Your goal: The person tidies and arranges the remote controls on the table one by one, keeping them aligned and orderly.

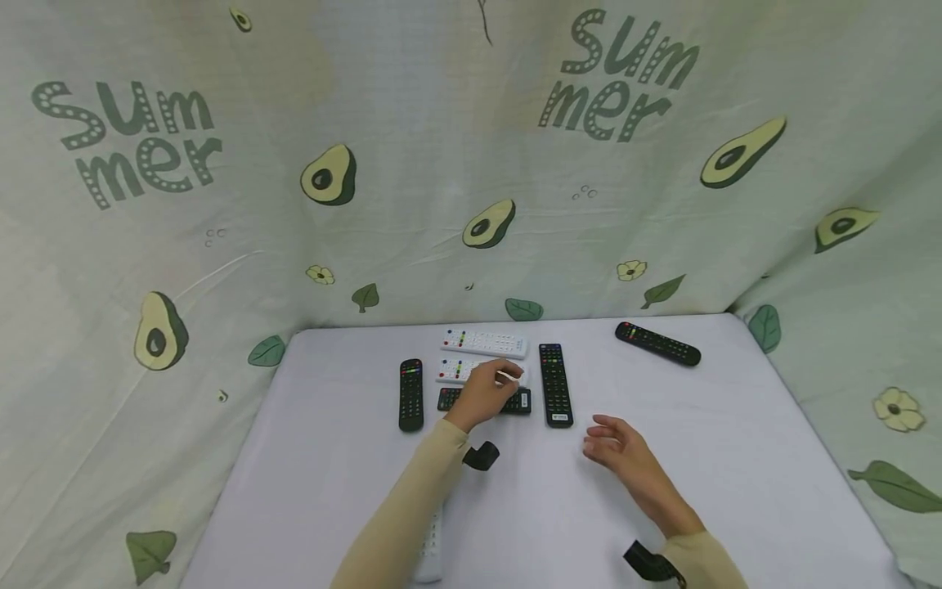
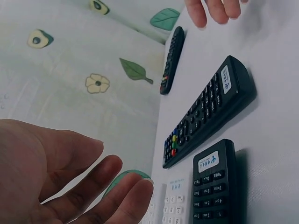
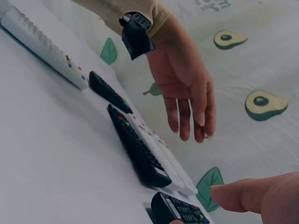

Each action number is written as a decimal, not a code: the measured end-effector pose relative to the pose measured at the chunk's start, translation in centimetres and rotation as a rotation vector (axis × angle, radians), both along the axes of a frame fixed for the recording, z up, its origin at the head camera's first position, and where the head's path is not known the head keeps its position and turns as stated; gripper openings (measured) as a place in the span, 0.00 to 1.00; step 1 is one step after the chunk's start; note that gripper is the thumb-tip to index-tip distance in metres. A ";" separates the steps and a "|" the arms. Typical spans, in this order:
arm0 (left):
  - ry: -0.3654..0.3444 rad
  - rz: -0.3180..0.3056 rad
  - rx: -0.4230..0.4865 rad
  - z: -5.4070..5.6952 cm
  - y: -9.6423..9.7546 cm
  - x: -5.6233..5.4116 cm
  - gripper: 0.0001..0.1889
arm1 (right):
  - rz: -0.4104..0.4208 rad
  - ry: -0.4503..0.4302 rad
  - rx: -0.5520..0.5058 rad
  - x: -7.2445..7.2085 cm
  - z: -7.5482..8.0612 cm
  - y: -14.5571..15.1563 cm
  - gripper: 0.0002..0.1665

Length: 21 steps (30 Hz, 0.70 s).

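Note:
My left hand (image 1: 486, 394) hovers over a group of remote controls, fingers loosely bent and holding nothing. Under it in the head view lie a black remote (image 1: 522, 402), a white remote (image 1: 458, 370) partly hidden by the hand, and a second white remote (image 1: 486, 343) behind, all crosswise. The left wrist view shows a gap between its thumb and fingers (image 2: 133, 198). To the right of this group a black remote (image 1: 555, 384) lies lengthwise. My right hand (image 1: 625, 458) is raised nearby with relaxed fingers and nothing in its grasp.
Another black remote (image 1: 411, 396) lies lengthwise left of the group. At the back right a black remote (image 1: 657, 343) lies slanted. A white remote (image 1: 431, 548) sits near the front, partly behind my left sleeve. Printed cloth (image 1: 412, 245) hangs behind the white table (image 1: 324, 458).

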<state>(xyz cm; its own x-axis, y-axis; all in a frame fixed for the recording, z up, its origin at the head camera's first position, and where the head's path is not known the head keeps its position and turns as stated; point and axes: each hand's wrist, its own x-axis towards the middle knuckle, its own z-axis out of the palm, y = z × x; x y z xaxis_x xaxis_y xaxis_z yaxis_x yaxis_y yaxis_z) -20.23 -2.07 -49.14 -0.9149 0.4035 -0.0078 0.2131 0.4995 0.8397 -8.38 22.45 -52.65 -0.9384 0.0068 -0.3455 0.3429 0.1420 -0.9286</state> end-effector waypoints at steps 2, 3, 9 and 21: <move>-0.011 0.003 -0.003 0.0 0.4 -0.3 0.13 | -0.004 -0.010 0.010 -0.2 -0.1 0.0 0.39; -0.016 0.007 -0.007 0.0 0.7 -0.5 0.13 | -0.010 -0.016 0.008 -0.3 -0.1 0.0 0.39; -0.037 0.027 -0.019 0.0 2.0 -1.5 0.14 | -0.037 -0.028 0.006 -0.8 -0.4 0.0 0.40; -0.039 0.028 -0.013 -0.8 3.7 -3.1 0.20 | -0.094 -0.010 -0.016 -1.5 -0.7 -0.6 0.37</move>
<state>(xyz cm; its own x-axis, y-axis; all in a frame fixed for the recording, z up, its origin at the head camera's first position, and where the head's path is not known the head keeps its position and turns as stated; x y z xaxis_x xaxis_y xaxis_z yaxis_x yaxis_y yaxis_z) -23.32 1.59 -49.92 -0.9249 0.3771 -0.0489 0.1658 0.5155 0.8407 -9.89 21.86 -53.37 -0.9303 0.0889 -0.3559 0.3635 0.0944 -0.9268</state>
